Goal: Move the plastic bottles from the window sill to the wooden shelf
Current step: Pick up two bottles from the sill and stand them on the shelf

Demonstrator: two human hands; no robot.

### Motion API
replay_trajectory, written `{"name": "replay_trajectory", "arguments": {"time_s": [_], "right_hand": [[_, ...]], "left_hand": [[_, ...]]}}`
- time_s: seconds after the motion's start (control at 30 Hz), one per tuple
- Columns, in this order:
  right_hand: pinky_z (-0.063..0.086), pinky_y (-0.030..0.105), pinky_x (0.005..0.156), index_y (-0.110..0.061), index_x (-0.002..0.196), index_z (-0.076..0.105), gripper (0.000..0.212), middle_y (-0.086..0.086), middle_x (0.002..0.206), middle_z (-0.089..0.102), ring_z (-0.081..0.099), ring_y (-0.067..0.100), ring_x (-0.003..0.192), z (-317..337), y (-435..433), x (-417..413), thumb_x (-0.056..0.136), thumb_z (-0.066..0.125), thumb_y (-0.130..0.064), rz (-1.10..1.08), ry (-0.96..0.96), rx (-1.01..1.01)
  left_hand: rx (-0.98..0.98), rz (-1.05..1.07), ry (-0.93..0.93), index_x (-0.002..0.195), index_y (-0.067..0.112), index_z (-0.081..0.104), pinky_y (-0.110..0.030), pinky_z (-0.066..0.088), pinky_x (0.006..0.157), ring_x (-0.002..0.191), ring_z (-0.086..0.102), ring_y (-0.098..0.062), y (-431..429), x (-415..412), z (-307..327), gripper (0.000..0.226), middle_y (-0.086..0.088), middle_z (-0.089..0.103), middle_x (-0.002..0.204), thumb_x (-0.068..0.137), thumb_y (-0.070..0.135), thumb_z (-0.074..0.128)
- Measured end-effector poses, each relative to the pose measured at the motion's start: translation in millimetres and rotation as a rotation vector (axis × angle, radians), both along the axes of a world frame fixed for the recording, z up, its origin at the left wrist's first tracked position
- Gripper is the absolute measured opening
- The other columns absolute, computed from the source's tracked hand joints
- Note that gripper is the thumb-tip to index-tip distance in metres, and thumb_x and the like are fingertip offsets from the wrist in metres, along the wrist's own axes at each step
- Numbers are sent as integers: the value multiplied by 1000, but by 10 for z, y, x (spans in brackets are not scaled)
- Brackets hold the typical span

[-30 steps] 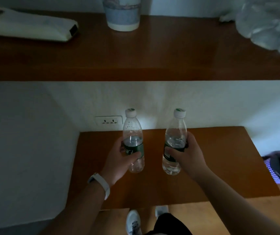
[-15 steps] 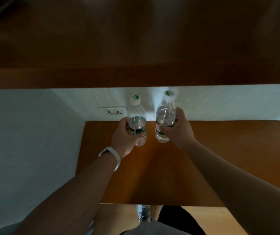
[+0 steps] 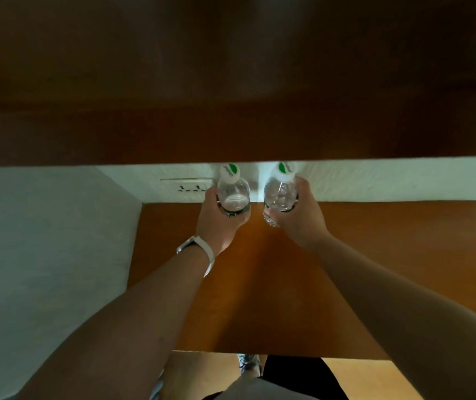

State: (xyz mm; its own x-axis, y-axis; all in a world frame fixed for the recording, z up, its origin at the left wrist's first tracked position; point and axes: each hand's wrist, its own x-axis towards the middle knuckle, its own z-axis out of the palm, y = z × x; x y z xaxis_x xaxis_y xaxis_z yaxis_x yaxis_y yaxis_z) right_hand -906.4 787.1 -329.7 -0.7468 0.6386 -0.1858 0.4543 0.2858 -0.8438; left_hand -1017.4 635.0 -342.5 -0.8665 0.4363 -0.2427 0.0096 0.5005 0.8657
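bottles hover at the wooden shelf (image 3: 260, 284): your left hand (image 3: 216, 223) curls round the left bottle (image 3: 233, 194), right hand (image 3: 300, 220) round the right bottle (image 3: 280, 194). only setting down seems left.

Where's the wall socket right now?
In the head view, the wall socket sits on the white wall left of centre, just left of the bottle gripped by the left hand.
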Motion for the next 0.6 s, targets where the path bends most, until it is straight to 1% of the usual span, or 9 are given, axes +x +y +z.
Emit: {"name": "replay_trajectory", "arguments": {"time_s": [0.1, 0.13, 0.23, 0.3, 0.37, 0.4, 0.47, 0.53, 0.6], "right_hand": [[57, 29, 78, -29, 139, 32, 83, -9, 119, 55, 60, 12, 101, -18, 2, -12, 73, 83, -31, 1, -15, 12], [57, 30, 80, -30, 138, 31, 84, -8, 121, 54, 59, 13, 103, -26, 3, -13, 73, 84, -31, 7, -22, 11], [59, 32, 81, -33, 129, 33, 78, -7, 118, 56, 62, 14, 103, -36, 20, -1, 71, 85, -28, 29, -20, 3], [56, 24, 75, -29, 128, 35, 72, -11, 109, 55, 62, 10, 98, -43, 38, 37, 74, 83, -22, 49, -14, -15], [45, 13, 72, -23, 140, 34, 79, -19, 106, 51, 57, 0, 93, -59, 56, 92, 77, 82, -20, 71, -31, -31], [43, 14, 74, -22, 143, 33, 81, -22, 104, 51, 56, -1, 93, -85, 62, 114, 79, 81, -20, 79, -43, -41], [48, 22, 81, -21, 144, 34, 78, -23, 102, 53, 57, 5, 99, -135, 57, 141, 80, 79, -21, 89, -61, -56], [51, 29, 85, -21, 143, 35, 77, -18, 109, 55, 58, 8, 101, -167, 43, 146, 80, 79, -21, 92, -74, -62], [53, 31, 85, -20, 142, 37, 75, -11, 116, 59, 60, 10, 100, -207, 38, 144, 80, 78, -23, 88, -81, -61]], "left_hand": [[11, 1, -12, 136, 21, 41, -31, 56, 92, 114, 62, -16, 29, -32, -30, 76, 3, 63, 127, 75, 24, 86], [15, 2, -20, 135, 22, 42, -30, 56, 91, 113, 63, -16, 38, -36, -37, 74, 2, 64, 127, 76, 23, 86], [30, 13, -24, 132, 21, 44, -15, 53, 78, 109, 64, -12, 52, -40, -66, 71, 3, 65, 123, 75, 20, 86], [40, 10, -18, 132, 19, 44, -8, 51, 71, 103, 64, -7, 56, -30, -78, 72, 3, 64, 121, 75, 20, 87], [44, -2, -22, 134, 18, 42, -3, 48, 68, 95, 62, 0, 50, -28, -83, 74, 4, 64, 118, 75, 20, 87], [42, -9, -27, 135, 18, 42, -2, 47, 67, 93, 61, 3, 43, -31, -84, 75, 6, 64, 116, 75, 20, 87], [46, -32, -40, 137, 18, 40, -3, 48, 68, 92, 60, 5, 16, -32, -85, 77, 14, 62, 112, 75, 20, 87], [36, -63, -42, 139, 18, 40, -4, 49, 69, 94, 59, 7, -22, -26, -87, 79, 17, 59, 110, 75, 19, 87], [33, -82, -34, 138, 18, 41, -2, 47, 68, 92, 59, 9, -60, -14, -104, 76, 18, 58, 109, 77, 16, 86]]}}
